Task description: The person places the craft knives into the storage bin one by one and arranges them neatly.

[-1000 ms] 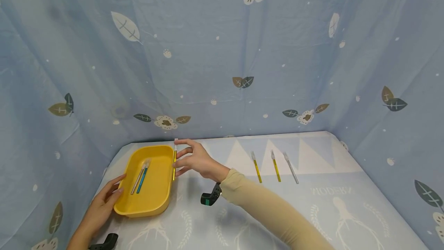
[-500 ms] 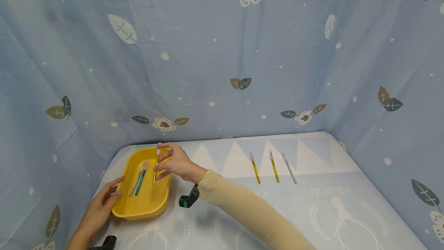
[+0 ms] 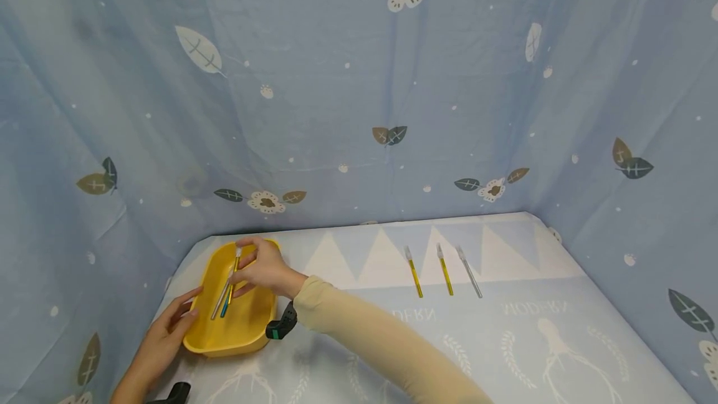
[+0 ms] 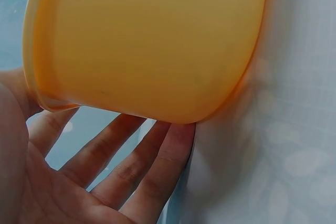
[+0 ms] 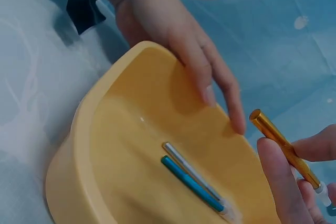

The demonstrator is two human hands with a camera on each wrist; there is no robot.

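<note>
My right hand (image 3: 265, 267) is over the yellow plastic tray (image 3: 193, 343), pinching a gold craft knife (image 5: 281, 142) between thumb and fingers. A clear cap covers the knife's far end. Below it a silver craft knife (image 5: 191, 169) and a blue craft knife (image 5: 194, 184) lie side by side on the tray floor, also with clear caps. At the tray's left side my left hand (image 3: 162, 332) holds the rim, thumb on top and the other fingers against the outer wall (image 4: 147, 77).
Two gold craft knives (image 3: 414, 273) (image 3: 445, 270) and a silver one (image 3: 470, 273) lie in a spaced row on the patterned tablecloth (image 3: 359, 329), right of the tray. A blue printed curtain (image 3: 336, 105) surrounds the table at the back and sides.
My right hand has carried the gold craft knife leftward from beside the tray's right rim to above the two knives in it. My left hand stays at the tray's left side.
</note>
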